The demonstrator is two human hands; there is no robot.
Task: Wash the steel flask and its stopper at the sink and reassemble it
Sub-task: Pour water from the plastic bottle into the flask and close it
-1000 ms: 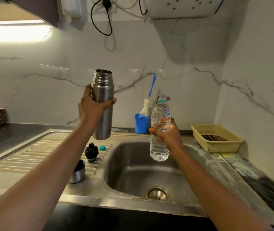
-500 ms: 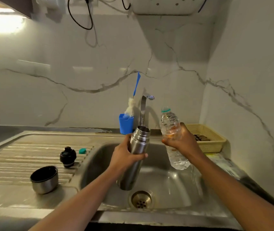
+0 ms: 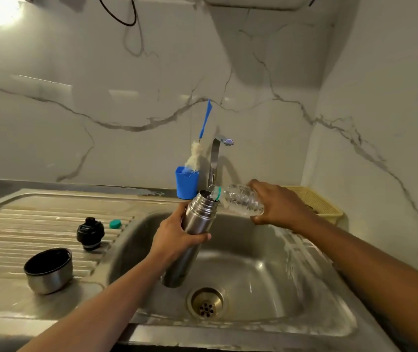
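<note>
Over the sink [image 3: 304,313], our left hand [image 3: 175,240] gripped the flask [image 3: 192,229] while our right hand [image 3: 276,207] clasped the tipped bottle [image 3: 241,200] at its mouth.

The person's two long arms are showing bare from the wrists down to the bottom edge, and the left hand [image 3: 175,240] and right hand [image 3: 276,207] are showing bare fingers too.

Silver flask [image 3: 197,219], black stopper [image 3: 90,232], blue cup [image 3: 186,182]
</note>
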